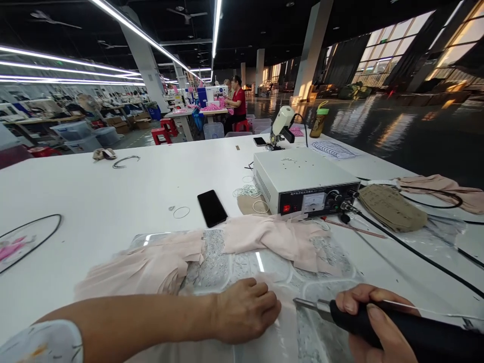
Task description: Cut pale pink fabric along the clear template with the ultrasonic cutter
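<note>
My right hand (381,322) is wrapped round the black handle of a hand-held cutter (412,330), whose thin metal tip points left. That tip is at the right edge of a sheer pale pink fabric piece (285,322). With fingers curled, my left hand (247,310) presses on the same fabric just left of the tip; its fingertips are hidden. Beneath lies a clear sheet with a grey pebble pattern (212,257). A stack of pink fabric strips (151,264) lies at the left, and a crumpled pink pile (272,237) lies beyond my hands.
A control box (306,176) with a dial stands behind the fabric, a black cable (416,254) running right from it. A phone (212,207), elastic loops (247,190), a brown cloth bundle (393,207) and a green-lidded bottle (319,121) are on the white table (113,196). A person in red (238,101) sits beyond.
</note>
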Demonstrator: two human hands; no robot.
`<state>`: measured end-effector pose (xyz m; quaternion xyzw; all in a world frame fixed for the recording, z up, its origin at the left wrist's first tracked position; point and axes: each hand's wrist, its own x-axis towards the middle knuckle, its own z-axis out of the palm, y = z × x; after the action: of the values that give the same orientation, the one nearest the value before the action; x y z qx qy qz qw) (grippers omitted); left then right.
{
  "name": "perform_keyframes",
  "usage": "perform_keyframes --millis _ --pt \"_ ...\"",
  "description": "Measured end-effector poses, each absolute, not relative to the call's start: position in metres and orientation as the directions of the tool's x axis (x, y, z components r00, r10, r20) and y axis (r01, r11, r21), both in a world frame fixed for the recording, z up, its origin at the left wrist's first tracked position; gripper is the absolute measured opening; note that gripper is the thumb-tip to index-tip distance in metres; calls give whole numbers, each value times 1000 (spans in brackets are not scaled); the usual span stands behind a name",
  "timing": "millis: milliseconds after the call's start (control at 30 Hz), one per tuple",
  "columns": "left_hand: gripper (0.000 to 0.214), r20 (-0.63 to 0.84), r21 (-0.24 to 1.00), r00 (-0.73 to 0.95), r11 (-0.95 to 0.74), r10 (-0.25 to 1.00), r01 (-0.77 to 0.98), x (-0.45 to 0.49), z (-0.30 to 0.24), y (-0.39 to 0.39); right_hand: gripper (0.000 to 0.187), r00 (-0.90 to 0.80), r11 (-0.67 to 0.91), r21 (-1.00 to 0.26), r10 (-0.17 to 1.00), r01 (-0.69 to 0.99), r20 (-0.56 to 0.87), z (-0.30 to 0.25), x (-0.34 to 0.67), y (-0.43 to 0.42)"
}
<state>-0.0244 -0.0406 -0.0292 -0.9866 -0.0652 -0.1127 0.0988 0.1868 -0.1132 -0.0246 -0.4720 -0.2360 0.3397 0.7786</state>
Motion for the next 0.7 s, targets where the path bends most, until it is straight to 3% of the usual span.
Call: perform_keyframes --millis 133,267,467,700 --pt "9 197 -166 973 -975 117 151 -27 -26 -36 27 598 267 -884 802 -384 -18 -33 197 -120" --pt "12 161 -124 978 -981 129 150 -26 -19 -35 25 529 233 -912 848 -337 22 -33 200 -127" --pt "28 193 -10 973 -991 125 130 -21 -16 -41 21 543 254 -928 837 -272 70 -28 195 -132" --pt "25 210 41 968 -991 136 130 -18 -14 -44 20 563 251 -922 825 -295 45 -34 195 -145"
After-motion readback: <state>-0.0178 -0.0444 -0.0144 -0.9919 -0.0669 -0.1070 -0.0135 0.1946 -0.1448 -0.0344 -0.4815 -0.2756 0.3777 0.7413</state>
